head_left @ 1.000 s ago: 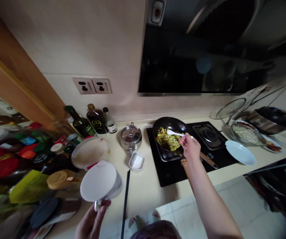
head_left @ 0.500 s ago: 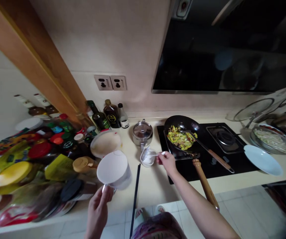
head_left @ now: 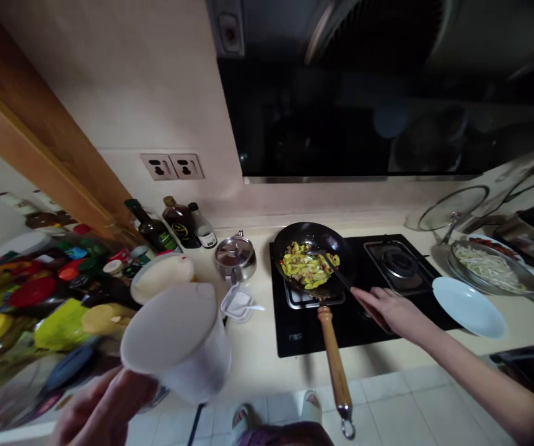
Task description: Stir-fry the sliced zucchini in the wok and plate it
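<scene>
Food [head_left: 306,271], cut and mixed, is not yet out of the wok [head_left: 311,231]. The right hand [head_left: 399,314] wraps fingers round the spatula [head_left: 342,280]; left of the wok, the left hand's [head_left: 109,409] pinch the cup [head_left: 197,356].

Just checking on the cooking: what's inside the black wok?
Inside the black wok are yellow-green food pieces with darker bits, and the far end of a utensil held in the right hand. The wok's bottom beneath the food is covered and can't be seen.
</scene>
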`<control>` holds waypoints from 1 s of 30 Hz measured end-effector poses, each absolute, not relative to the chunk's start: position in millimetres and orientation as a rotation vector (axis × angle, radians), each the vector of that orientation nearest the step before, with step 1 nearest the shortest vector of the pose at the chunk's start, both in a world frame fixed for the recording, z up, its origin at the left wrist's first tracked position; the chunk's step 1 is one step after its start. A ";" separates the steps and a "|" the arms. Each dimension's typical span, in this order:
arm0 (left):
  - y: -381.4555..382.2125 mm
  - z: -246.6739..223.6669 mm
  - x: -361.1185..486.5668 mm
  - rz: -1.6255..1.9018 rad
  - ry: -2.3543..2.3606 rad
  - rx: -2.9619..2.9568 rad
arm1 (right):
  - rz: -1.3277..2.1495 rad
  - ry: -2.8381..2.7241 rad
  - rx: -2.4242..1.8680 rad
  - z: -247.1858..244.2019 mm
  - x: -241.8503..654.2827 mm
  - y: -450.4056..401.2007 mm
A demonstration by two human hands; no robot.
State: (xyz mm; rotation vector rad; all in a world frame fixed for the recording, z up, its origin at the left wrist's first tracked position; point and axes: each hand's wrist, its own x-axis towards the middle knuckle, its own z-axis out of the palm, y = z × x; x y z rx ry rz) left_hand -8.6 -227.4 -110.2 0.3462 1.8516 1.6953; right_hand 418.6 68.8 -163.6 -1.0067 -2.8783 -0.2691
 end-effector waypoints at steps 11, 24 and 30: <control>-88.6 -70.9 102.6 1.300 1.664 0.974 | 0.739 -2.065 -0.857 -119.5 457.6 90.2; -3.2 -45.7 134.4 0.695 1.967 1.249 | 1.513 -1.254 -1.029 -102.9 472.6 94.9; 12.4 -37.4 139.7 0.635 2.008 1.249 | 1.580 -1.208 -1.007 -109.5 470.6 99.2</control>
